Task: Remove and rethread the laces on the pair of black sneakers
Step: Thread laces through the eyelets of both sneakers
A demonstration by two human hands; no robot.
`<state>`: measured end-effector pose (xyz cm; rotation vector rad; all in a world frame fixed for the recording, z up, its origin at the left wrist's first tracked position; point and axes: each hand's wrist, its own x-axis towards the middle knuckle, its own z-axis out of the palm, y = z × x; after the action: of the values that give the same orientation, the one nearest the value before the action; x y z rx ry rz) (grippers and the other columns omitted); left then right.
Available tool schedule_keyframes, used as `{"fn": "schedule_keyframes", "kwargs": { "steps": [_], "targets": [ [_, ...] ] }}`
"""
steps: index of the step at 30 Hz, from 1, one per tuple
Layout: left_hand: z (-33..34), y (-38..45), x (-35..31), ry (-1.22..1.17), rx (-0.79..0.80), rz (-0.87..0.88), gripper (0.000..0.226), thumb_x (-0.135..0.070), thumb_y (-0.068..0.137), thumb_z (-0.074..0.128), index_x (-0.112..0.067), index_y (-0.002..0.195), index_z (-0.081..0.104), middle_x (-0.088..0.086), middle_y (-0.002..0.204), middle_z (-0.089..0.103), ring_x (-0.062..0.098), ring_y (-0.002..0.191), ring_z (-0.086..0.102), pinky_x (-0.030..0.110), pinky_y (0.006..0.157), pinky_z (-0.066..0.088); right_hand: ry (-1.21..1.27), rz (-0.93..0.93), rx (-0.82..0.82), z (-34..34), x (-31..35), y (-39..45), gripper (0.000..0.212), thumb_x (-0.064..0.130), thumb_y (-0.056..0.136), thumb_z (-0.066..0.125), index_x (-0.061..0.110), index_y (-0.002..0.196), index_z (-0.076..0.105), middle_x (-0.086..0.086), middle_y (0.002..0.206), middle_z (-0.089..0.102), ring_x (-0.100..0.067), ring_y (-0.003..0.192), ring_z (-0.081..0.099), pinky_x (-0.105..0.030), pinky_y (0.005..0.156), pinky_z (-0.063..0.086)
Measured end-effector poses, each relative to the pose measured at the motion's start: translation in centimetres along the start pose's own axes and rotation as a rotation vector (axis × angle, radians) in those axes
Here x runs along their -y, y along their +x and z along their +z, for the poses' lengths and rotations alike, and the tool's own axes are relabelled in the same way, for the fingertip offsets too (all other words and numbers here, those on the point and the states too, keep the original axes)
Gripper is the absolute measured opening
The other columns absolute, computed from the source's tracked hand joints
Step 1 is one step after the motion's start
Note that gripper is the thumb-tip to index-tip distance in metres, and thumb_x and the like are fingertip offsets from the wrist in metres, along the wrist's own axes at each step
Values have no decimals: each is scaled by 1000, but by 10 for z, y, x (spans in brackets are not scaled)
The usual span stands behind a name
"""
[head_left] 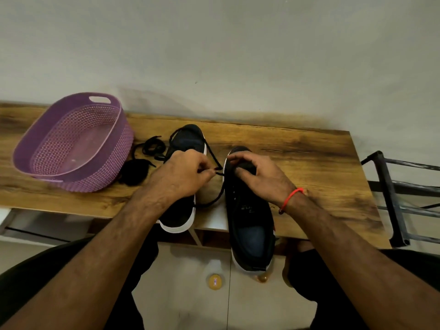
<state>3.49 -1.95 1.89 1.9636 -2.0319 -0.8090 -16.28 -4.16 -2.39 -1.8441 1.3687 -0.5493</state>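
Soft, even indoor light, faint shadows, slight blur throughout, and wide-angle bending at the edges.

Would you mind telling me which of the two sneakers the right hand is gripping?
The right hand grips the right-hand sneaker, whose heel overhangs the table's near edge. The left-hand sneaker lies farther back, by the loose lace.

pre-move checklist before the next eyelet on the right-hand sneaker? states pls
1. Lace tip held: left hand pinches the lace near its end: ok.
2. Shoe steadied: right hand grips the front of the right sneaker: ok.
3. Target eyelet visible: hidden under the fingers: cannot tell.
4. Lace path free: it loops over the left sneaker behind: not ok.
5. Shoe support: right sneaker's heel overhangs the table edge: not ok.
6. Spare lace out of the way, beside the purple basket: ok.
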Motion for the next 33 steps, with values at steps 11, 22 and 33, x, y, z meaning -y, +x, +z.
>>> {"fn": "schedule_keyframes", "kwargs": {
  "steps": [11,22,33],
  "targets": [
    [25,-4,-14,28,-18,-217,23,-33,105,50,-16,109,65,8,67,69,15,43,67,29,45,56,42,5,-149,-4,3,1,47,15,79,44,55,80,68,28,100,69,-7,113,60,-52,99,46],
    [44,-1,-17,283,-159,-131,37,-12,98,59,-28,121,35,10,102,59,27,78,66,43,69,60,74,-18,-172,-7,0,-1,38,19,91,54,53,80,68,41,91,64,5,107,60,-51,104,44],
    [15,2,-25,11,-448,374,17,-42,97,61,-41,112,67,-22,104,70,10,94,57,47,87,48,-103,-143,-197,-8,-2,6,44,67,83,43,48,119,61,18,126,63,-22,124,50,-58,101,38]
  ]
}}
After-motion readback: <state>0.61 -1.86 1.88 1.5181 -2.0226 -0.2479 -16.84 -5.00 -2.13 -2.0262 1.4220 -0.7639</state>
